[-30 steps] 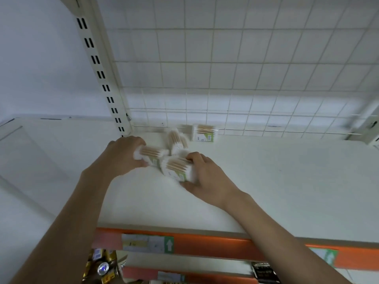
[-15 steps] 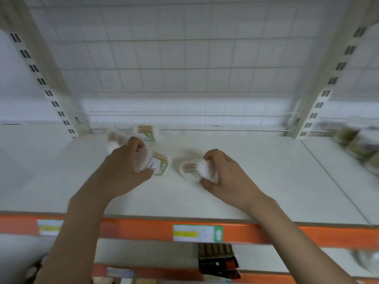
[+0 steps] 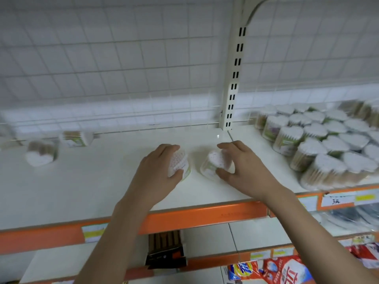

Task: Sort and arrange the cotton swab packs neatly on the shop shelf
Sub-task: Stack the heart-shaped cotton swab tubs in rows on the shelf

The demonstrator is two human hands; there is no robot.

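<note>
- I am holding one cotton swab pack (image 3: pixel 178 164) in my left hand (image 3: pixel 158 175), fingers curled round it, mid-shelf (image 3: pixel 102 181).
- My right hand (image 3: pixel 244 169) is pinching a second pack (image 3: pixel 215 162) just beside it.
- Two loose packs (image 3: pixel 42 153) are lying towards the shelf's back left corner.
- A crowded group of packs (image 3: pixel 320 144) is standing on the neighbouring shelf to the right.

A white shelf (image 3: pixel 106 187) with an orange front edge carries the cotton swab packs. Two packs lie tipped near its back-left corner: a heart-shaped one (image 3: pixel 41 153) and another (image 3: pixel 75 138) just beside the back edge. Two more packs (image 3: pixel 178 163) (image 3: pixel 215 162) sit mid-shelf, close together. On the adjoining board toward the right edge, a dense cluster of upright heart-shaped packs (image 3: pixel 320 144) stands.
</note>
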